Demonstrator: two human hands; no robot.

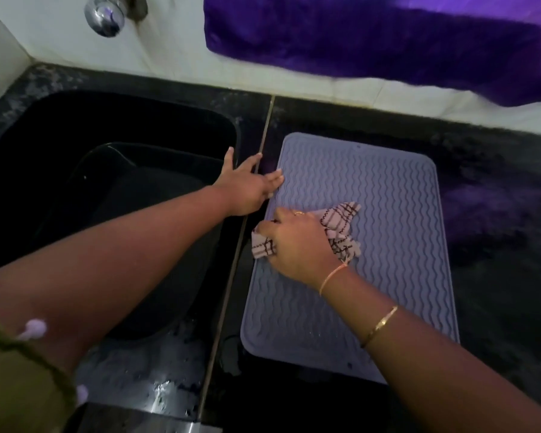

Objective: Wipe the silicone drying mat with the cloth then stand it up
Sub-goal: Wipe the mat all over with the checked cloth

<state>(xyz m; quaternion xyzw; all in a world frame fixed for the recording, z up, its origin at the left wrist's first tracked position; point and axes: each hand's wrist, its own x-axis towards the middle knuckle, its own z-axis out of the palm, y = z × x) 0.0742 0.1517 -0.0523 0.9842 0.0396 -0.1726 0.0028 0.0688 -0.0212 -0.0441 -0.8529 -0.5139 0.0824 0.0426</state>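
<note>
the mat (397, 245) is a grey-lilac rectangle with rounded corners and wavy ridges, lying flat with its long side running from 12 to 6 o'clock. the cloth (341, 232), pale with dark check lines, lies bunched on the mat's 9 o'clock side, overhanging that edge.

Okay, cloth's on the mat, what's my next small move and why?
Probably sweep the cloth in your right hand away from the sink, across the mat. It sits near the mat's left edge, most ridges lie beyond it, and your left hand steadies that edge.
</note>
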